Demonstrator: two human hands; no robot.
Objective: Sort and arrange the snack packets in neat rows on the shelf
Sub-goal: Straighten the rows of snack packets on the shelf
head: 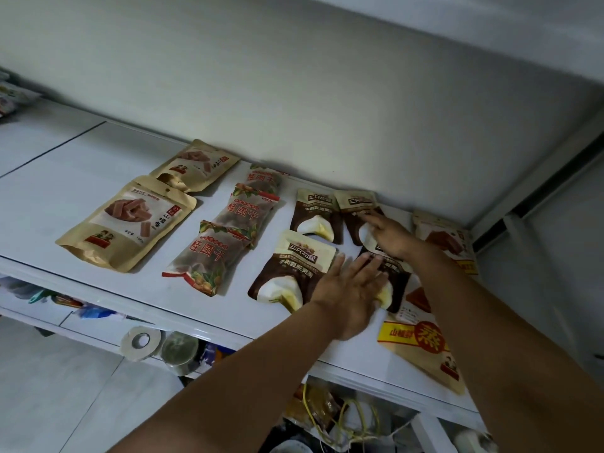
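Note:
Snack packets lie flat on a white shelf (81, 178). Two tan packets (130, 223) sit at the left, one behind the other (199, 165). Three clear red-lettered packets (212, 253) form an overlapping column beside them. Right of those lie several brown-and-cream packets (294, 266). My left hand (349, 292) rests flat, fingers spread, on the near right brown packet (397, 279). My right hand (389, 235) lies flat, fingers extended, on the far right brown packet (356, 204). Neither hand grips anything. Two more tan packets (421, 341) lie at the right, partly under my right arm.
The shelf backs onto a white wall, with a white frame post at the right. Below the shelf's front edge sit rolls of tape (141, 342), blue wrappers and a tangle of yellow cord (346, 416). More packets show at the far left edge (9, 96).

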